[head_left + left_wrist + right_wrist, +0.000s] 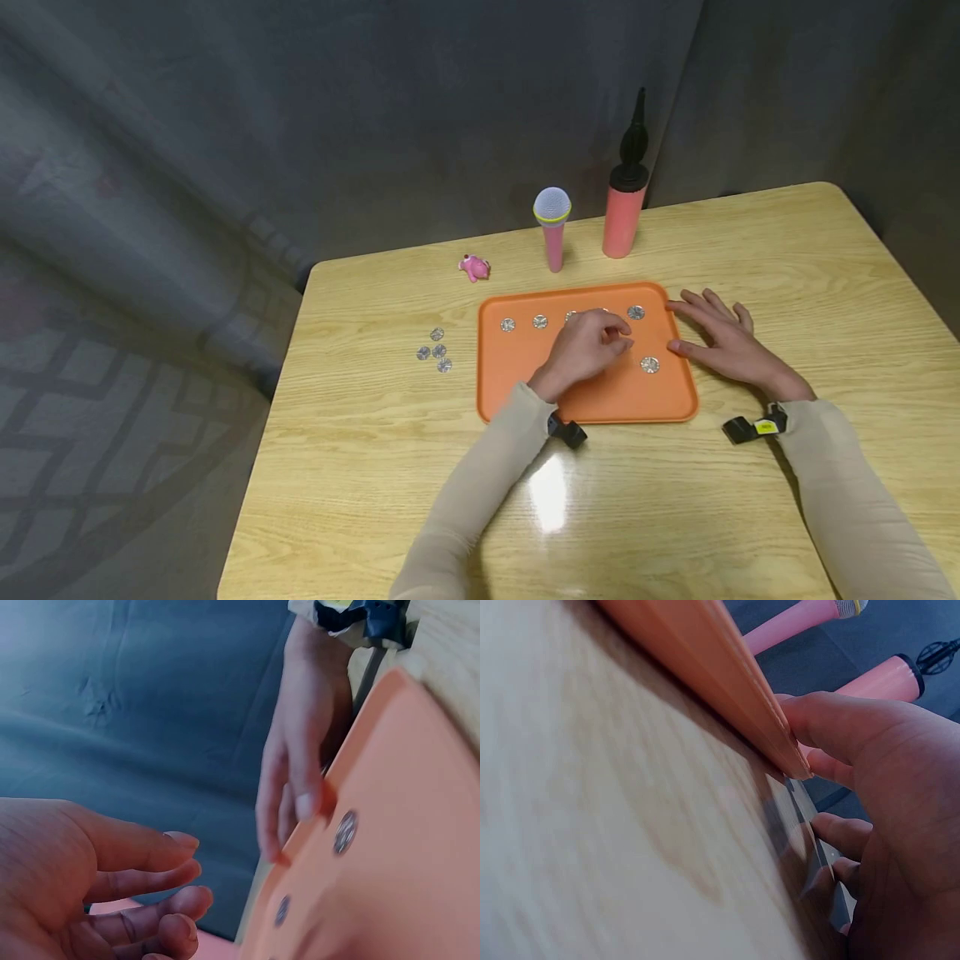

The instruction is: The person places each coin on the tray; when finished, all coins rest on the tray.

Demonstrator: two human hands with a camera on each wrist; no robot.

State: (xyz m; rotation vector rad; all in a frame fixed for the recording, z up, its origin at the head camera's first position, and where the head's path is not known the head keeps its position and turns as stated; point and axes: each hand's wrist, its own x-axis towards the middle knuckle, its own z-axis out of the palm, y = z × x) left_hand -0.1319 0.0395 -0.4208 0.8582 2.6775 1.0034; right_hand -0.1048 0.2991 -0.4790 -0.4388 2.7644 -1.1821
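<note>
An orange tray point(525, 392) lies on the table, with a row of silver coins point(540, 321) along its far side and another silver coin point(650, 365) near its right edge. My left hand point(588, 346) hovers over the tray's middle, partly covering the row. In the left wrist view its fingers point(142, 847) are loosely bent, with nothing visible between them. At the tray's right rim, my right hand point(720, 337) rests with fingers spread, thumb and index fingertips touching the edge. More silver coins point(438, 352) lie in a loose cluster on the table left of the tray.
Behind the tray stand a pink toy microphone point(553, 237) and a pink hand pump point(622, 221) with a black top. A small pink figurine point(474, 267) sits to their left. Dark curtains point(450, 125) hang behind the wooden table point(360, 467).
</note>
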